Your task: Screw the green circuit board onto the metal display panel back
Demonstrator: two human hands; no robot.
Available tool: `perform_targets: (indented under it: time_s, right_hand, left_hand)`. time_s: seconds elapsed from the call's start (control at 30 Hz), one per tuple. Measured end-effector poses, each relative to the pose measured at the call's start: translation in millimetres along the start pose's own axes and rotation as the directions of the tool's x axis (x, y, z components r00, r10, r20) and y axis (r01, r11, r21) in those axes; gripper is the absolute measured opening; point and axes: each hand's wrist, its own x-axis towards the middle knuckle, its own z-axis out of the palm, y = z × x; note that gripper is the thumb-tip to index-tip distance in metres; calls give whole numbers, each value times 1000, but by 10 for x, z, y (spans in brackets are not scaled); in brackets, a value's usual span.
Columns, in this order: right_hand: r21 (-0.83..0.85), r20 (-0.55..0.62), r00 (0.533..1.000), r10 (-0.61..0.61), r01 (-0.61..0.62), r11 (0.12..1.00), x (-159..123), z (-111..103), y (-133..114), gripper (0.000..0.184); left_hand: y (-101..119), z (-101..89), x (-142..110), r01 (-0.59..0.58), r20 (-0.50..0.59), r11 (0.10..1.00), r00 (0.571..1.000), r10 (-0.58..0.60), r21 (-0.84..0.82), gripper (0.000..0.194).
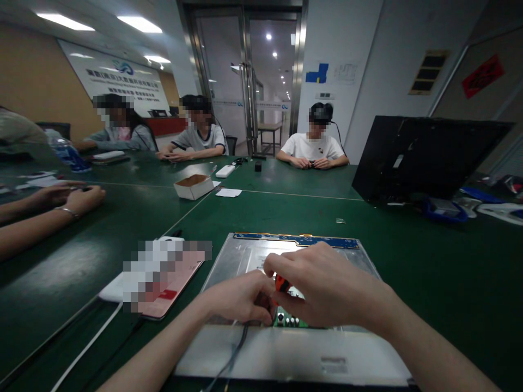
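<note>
In front of me lies a flat display panel (359, 354), its metal back facing up and a narrow blue circuit strip (335, 242) along its far edge. My right hand (327, 283) is closed round the orange-and-black handle of what looks like a screwdriver (281, 283), over a green circuit board (288, 321) on the panel. The tool's tip is hidden. Beside it, my left hand (245, 296) rests at the board's left end with fingers curled together; whatever they pinch is out of sight. Thin dark wires (237, 348) run from under that hand towards me.
A pink phone (180, 288) and a white power bank (112, 288) with cables lie left of the panel. Farther off stand a small open box (194, 188) and, at right, a large black monitor (425, 163). Several people sit around the green table (294, 209); one person's hands (81, 198) reach in from the left.
</note>
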Motion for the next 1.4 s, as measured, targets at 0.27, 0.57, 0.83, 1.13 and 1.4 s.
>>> perform_targets:
  time_s: [0.27, 0.57, 0.83, 1.13, 1.4]
  right_hand:
    - [19, 22, 1000, 3, -4, 1000, 0, -15, 5, 5]
    - [15, 11, 1000, -1, 1, 1000, -4, -21, 1, 6]
    - [40, 65, 998, 0, -2, 999, -1, -32, -14, 11]
    - [55, 45, 999, -11, 8, 998, -13, -40, -16, 5]
    - [50, 39, 999, -33, 31, 998, -12, -34, -15, 9]
  left_hand:
    - [-1, 10, -4, 14, -3, 999, 1000, -14, -39, 9]
    - [64, 3, -18, 50, -10, 998, 999, -50, -36, 14]
    - [25, 8, -17, 53, -19, 998, 998, -53, 33, 9]
    - [-15, 2, -23, 78, -12, 992, 997, -77, 103, 14]
    - [-72, 39, -30, 61, -28, 995, 998, -59, 74, 18]
